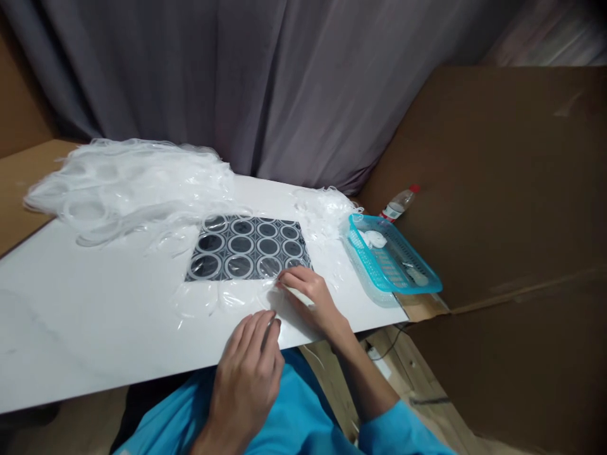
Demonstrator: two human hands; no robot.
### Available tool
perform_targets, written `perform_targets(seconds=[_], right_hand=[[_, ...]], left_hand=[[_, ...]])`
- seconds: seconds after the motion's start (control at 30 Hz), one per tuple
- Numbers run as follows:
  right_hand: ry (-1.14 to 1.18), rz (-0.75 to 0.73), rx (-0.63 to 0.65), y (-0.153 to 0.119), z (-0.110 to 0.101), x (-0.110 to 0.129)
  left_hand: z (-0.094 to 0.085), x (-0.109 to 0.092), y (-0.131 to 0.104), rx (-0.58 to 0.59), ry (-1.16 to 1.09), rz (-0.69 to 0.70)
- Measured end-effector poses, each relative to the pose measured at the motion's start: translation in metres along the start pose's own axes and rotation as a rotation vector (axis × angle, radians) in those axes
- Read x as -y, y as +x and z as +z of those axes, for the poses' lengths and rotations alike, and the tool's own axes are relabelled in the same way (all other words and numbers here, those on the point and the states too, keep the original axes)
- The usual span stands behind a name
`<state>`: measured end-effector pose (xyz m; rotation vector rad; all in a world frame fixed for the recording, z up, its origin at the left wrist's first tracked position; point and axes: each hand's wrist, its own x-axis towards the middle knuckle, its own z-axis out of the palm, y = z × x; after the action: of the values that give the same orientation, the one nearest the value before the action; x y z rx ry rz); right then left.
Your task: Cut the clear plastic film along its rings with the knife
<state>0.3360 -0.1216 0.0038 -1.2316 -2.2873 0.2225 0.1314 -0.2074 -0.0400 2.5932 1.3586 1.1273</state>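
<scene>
My right hand (310,296) is at the front right corner of a dark mat printed with rings (253,246). Its thumb and fingertips pinch the edge of a clear plastic bag (232,294), part of a row along the mat's front edge. My left hand (249,366) is nearer to me, over the table's front edge, with its fingers curled together and the thumb close to them. What it holds, if anything, is hidden. Other clear film with round outlines lies over the mat's printed rings, hard to tell apart from the print.
A large heap of clear bags with white rings (137,183) covers the back left of the white table (95,316). A smaller white pile (325,212) lies behind the mat's right side. A blue basket (396,256) and a red-capped bottle (398,203) stand at right, beside a cardboard wall (512,189).
</scene>
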Motion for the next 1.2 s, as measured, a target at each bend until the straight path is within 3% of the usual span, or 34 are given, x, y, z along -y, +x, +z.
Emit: perform_targets(seconds=[0.17, 0.27, 0.37, 0.47, 0.57, 0.63, 0.73, 0.87, 1.03, 1.2], right_hand=[[-0.126, 0.065, -0.125, 0.021, -0.018, -0.021], [-0.211, 0.167, -0.276, 0.026, -0.033, -0.038], [-0.298, 0.263, -0.430, 0.018, -0.050, -0.058], [-0.426, 0.410, -0.469, 0.003, -0.067, -0.074], [-0.421, 0.532, -0.430, -0.005, -0.078, -0.066], [-0.274, 0.518, -0.402, 0.001, -0.079, -0.042], [0.134, 0.398, -0.259, 0.020, -0.068, 0.009], [0.522, 0.272, -0.058, 0.045, -0.030, 0.059], [0.664, 0.276, 0.081, 0.058, 0.020, 0.074], [0.663, 0.231, 0.154, 0.069, 0.042, 0.084]], left_hand=[[-0.002, -0.002, 0.001, 0.008, -0.002, -0.019], [-0.001, -0.002, 0.000, 0.008, 0.002, -0.017], [0.000, -0.002, 0.000, -0.004, -0.001, -0.018], [-0.003, -0.003, 0.001, 0.013, -0.007, -0.020], [-0.011, -0.002, 0.003, 0.035, -0.019, -0.032], [-0.019, 0.001, 0.003, 0.052, -0.002, -0.042], [-0.032, 0.011, 0.004, 0.102, 0.054, -0.034], [-0.046, 0.029, 0.000, 0.146, 0.127, -0.032], [-0.053, 0.044, -0.012, 0.085, 0.207, -0.145], [-0.054, 0.048, -0.024, 0.046, 0.199, -0.217]])
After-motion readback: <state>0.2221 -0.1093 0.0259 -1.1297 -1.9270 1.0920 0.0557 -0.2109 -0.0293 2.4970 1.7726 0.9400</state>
